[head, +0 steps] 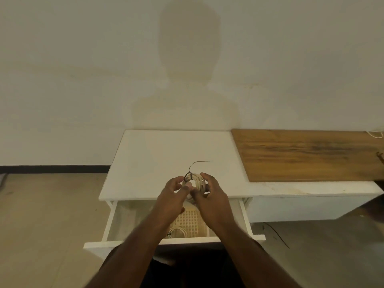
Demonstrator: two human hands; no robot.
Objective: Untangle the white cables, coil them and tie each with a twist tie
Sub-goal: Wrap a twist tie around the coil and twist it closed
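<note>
A coiled white cable point(196, 181) is held up between both hands over the front edge of the white table point(149, 154). My left hand point(173, 191) pinches the coil's left side where a dark twist tie point(192, 168) wraps it; the tie's free end arcs up and to the right. My right hand point(212, 192) grips the coil's right side with curled fingers. In the open drawer point(124, 217) below, another white cable point(176, 232) lies beside a pale lattice basket point(190, 222).
A wooden board point(307, 154) lies on the low white bench at right, with a bit of white cable point(376, 134) at its far corner. A dark wire point(277, 235) lies on the floor at right. A plain wall stands behind the table.
</note>
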